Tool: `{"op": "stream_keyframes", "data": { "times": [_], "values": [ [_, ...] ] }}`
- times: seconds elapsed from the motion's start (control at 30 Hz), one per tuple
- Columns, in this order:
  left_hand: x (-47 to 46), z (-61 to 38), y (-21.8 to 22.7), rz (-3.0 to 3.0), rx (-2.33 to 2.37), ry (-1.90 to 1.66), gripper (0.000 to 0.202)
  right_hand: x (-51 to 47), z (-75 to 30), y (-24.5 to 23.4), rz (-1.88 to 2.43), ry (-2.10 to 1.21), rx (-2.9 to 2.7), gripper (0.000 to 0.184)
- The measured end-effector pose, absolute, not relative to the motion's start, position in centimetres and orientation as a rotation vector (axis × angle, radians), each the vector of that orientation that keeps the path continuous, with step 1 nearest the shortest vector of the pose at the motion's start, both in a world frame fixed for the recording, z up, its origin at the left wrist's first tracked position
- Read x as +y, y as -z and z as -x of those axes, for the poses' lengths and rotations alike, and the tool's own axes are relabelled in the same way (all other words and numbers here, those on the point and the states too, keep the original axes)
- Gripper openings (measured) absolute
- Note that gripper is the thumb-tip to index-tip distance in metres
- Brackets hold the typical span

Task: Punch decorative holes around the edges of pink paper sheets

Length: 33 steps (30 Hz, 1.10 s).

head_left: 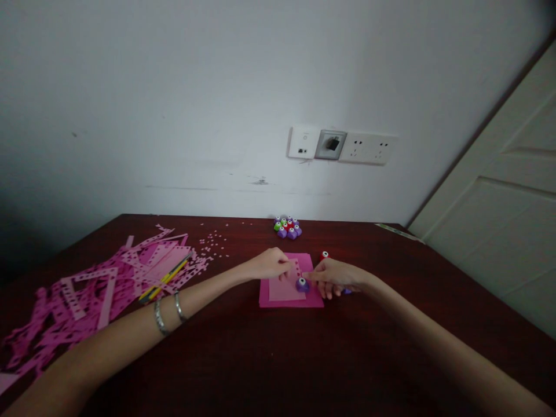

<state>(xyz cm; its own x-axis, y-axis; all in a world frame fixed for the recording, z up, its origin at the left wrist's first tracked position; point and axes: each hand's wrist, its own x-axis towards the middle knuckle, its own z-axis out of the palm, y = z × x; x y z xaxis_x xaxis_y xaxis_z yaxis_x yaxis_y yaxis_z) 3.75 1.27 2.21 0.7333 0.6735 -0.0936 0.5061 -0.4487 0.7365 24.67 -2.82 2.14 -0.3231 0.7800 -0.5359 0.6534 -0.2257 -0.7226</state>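
Table (pixel 260 365): dark red-brown wood grain. On it: heap of pink paper strips (pixel 113 284) left, tiny pink cutouts (pixel 212 242) beside it, magenta paper (pixel 267 304) mid, clustered colored punches (pixel 287 228) at back, flat strip (pixel 399 233) back right.

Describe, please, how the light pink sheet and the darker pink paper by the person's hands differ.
Size: the light pink sheet is smaller; the darker pink paper extends beyond it.
Position: the light pink sheet lies on top, the darker pink paper underneath.
Shade: the light pink sheet is pale, while the darker pink paper is a stronger pink.
Both lie flat on the dark table.
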Motion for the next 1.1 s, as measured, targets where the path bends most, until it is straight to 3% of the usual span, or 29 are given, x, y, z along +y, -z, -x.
{"op": "stream_keyframes", "data": {
  "times": [0.63, 0.9, 1.1],
  "values": [
    [2.1, -5.1, 0.1, -2.0, 0.807, -0.036, 0.03, -2.2, -23.6, -2.3, 1.826, -1.621, -2.032, 0.056],
    [1.8, -5.2, -0.4, -1.918, 0.801, 0.006, 0.055, -2.4, -23.4, -2.7, 1.839, -1.654, -1.985, 0.048],
    [2.7, -5.3, -0.7, -1.822, 0.714, 0.17, 0.05, -1.8, -23.5, -1.7, 1.836, -1.733, -1.909, 0.039]
  ]
}}
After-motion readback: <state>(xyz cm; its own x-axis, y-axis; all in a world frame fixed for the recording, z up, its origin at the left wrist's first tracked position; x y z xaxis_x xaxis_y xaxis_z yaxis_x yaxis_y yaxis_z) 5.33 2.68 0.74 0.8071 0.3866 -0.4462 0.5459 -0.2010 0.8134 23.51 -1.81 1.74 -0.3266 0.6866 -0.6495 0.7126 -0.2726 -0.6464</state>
